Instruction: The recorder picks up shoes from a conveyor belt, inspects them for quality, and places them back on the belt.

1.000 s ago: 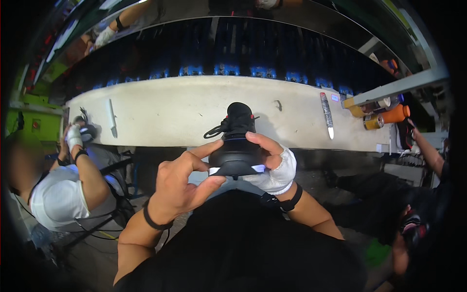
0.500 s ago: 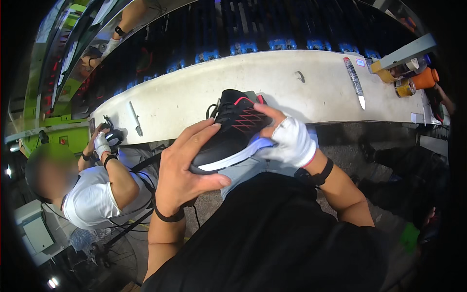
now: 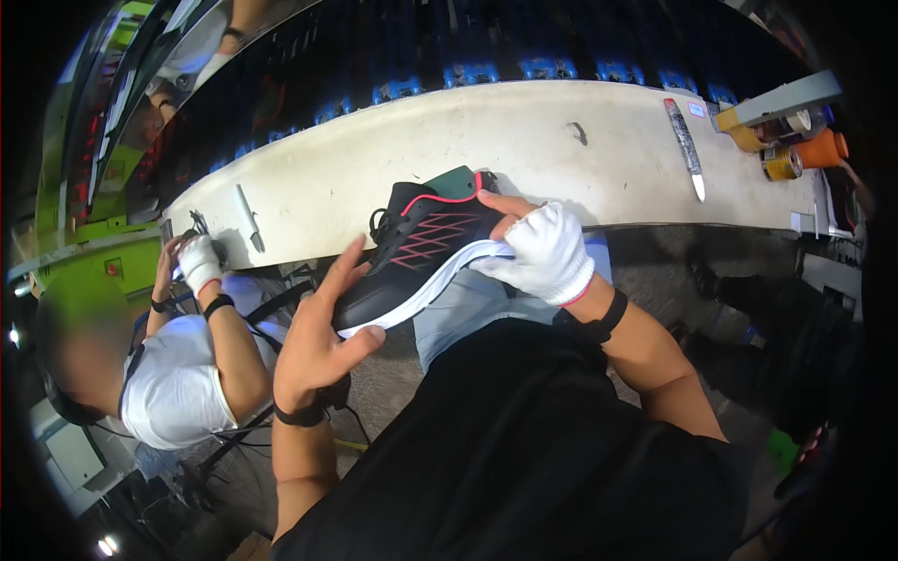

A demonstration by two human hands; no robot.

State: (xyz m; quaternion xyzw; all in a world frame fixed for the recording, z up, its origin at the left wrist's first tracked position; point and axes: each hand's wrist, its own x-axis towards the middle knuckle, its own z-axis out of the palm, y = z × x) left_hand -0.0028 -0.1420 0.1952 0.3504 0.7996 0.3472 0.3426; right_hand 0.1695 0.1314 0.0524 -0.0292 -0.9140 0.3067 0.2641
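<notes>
A black sneaker [image 3: 385,285] with red zigzag stitching, red collar trim and a white sole [image 3: 426,297] is held up at the bench's near edge, its side turned toward me. My left hand [image 3: 313,353], bare, grips the toe, thumb on the sole's edge and fingers on the far side. At the heel, my right hand [image 3: 547,252] in a white fingerless-style glove pinches the shoe, fingertips by the red trim and thumb along the sole. Something green [image 3: 454,183] shows at the shoe's opening. Black laces loop at the tongue.
On the pale bench [image 3: 505,122] lie a wrapped-handle knife [image 3: 686,150], a white pen-like tool [image 3: 248,217] and a small dark scrap [image 3: 579,134]. Cans and an orange container [image 3: 819,148] stand far right. Blue-tipped machinery runs behind. A seated co-worker [image 3: 182,374] works at left.
The shoe has moved left and turned so more of its side and white sole faces me. Both hands have moved left with it, still holding toe and heel.
</notes>
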